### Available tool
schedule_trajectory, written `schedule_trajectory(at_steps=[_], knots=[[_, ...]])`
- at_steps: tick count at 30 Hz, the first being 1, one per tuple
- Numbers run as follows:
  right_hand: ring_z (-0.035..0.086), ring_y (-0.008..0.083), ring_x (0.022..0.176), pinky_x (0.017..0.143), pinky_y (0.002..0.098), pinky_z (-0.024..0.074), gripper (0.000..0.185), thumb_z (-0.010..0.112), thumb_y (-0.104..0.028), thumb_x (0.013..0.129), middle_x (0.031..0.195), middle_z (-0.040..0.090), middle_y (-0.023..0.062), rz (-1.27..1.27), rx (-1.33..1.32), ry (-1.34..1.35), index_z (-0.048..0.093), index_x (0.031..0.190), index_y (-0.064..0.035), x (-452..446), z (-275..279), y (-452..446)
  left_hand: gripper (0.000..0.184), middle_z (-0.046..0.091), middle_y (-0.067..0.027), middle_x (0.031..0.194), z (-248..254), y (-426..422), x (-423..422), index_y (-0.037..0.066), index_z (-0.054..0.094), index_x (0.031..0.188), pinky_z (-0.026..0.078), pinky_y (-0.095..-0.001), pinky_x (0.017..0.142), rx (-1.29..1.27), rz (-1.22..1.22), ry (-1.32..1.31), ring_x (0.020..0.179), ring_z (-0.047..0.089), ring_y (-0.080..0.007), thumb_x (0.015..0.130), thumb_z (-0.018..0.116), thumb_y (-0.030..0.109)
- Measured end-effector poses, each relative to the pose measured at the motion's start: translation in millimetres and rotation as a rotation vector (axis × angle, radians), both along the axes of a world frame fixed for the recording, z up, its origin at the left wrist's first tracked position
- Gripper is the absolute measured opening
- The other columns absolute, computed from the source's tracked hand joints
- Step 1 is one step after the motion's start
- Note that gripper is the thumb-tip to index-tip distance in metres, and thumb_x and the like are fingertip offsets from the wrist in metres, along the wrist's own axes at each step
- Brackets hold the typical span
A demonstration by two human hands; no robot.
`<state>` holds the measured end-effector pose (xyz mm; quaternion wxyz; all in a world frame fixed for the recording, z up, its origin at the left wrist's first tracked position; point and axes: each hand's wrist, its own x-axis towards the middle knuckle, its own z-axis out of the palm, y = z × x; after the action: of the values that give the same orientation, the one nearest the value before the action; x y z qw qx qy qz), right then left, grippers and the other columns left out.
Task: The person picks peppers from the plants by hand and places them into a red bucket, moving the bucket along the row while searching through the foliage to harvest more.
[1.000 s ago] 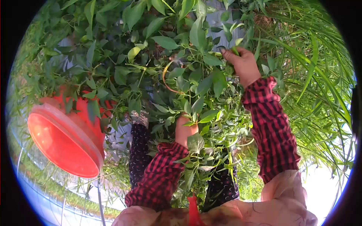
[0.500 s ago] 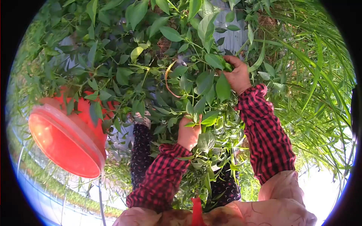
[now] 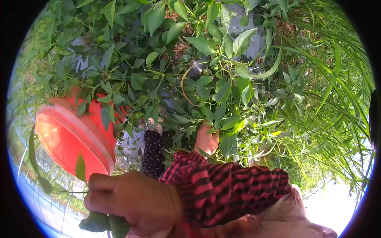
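Note:
My right hand is in the lower left, close to the camera, closed on a leafy green sprig whose leaves stick out above and below the fingers. The right arm crosses over the left forearm. My left hand reaches into the leafy green plants at the middle, its fingers hidden by leaves. A red bucket lies tilted on the left, its opening facing me, just above my right hand.
Long grass fills the right side. A patterned trouser leg shows below the plants. Grey sheeting lies beneath the foliage at the top. Thin wires run at the lower left.
My right hand has moved from the plants at upper right across to the lower left, with the sprig in it. The leaves where it was have shifted. My left hand stays among the foliage.

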<state>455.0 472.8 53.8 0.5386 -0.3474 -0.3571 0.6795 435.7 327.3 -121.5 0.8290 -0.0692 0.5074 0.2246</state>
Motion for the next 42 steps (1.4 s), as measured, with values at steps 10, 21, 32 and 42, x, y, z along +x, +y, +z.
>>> schedule_trajectory(at_steps=[10,21,32,42], knots=[[0.056,0.0299,0.083,0.073,0.0366,0.047,0.019,0.062,-0.011,0.073,0.087,0.054,0.0163,-0.106,0.066,-0.118,0.058,0.089,-0.0007,-51.9,-57.0,16.9,0.024,0.059,-0.0059,0.072,-3.5,-15.9,-10.7,0.007,0.049,0.108,0.042,-0.0354,0.05,0.541,-1.01,0.554,0.057,0.055,-0.0203,0.085,0.053,0.004],[0.056,0.012,0.074,0.063,0.0244,0.046,0.035,0.073,-0.004,0.067,0.076,0.05,0.0018,-0.157,-0.602,-0.049,0.052,0.095,-0.0013,111.3,-109.4,-30.3,0.055,0.054,-0.0235,0.104,23.6,11.4,-2.6,-0.002,0.035,0.124,0.044,-0.0416,0.078,0.915,-0.638,0.511,0.093,0.054,-0.04,0.073,0.054,-0.005],[0.054,0.0343,0.074,0.064,0.04,0.0443,0.028,0.064,-0.023,0.075,0.081,0.051,0.0144,0.269,-0.238,-1.289,0.055,0.091,-0.002,108.3,-111.2,-84.0,0.011,0.055,-0.0105,0.087,15.1,0.7,-0.1,0.001,0.054,0.087,0.045,-0.0322,0.071,0.059,0.205,-0.081,0.076,0.055,-0.0216,0.076,0.057,-0.002],[0.055,0.0296,0.061,0.052,0.0396,0.0466,0.026,0.065,-0.015,0.07,0.083,0.045,0.0145,-0.129,-0.059,-0.544,0.051,0.09,-0.0052,-20.2,-33.9,-7.6,0.073,0.052,-0.0137,0.119,29.3,13.2,-10.2,0.011,0.037,0.135,0.041,-0.0299,0.089,0.8,-1.124,0.421,0.102,0.054,-0.0244,0.067,0.057,-0.01]])
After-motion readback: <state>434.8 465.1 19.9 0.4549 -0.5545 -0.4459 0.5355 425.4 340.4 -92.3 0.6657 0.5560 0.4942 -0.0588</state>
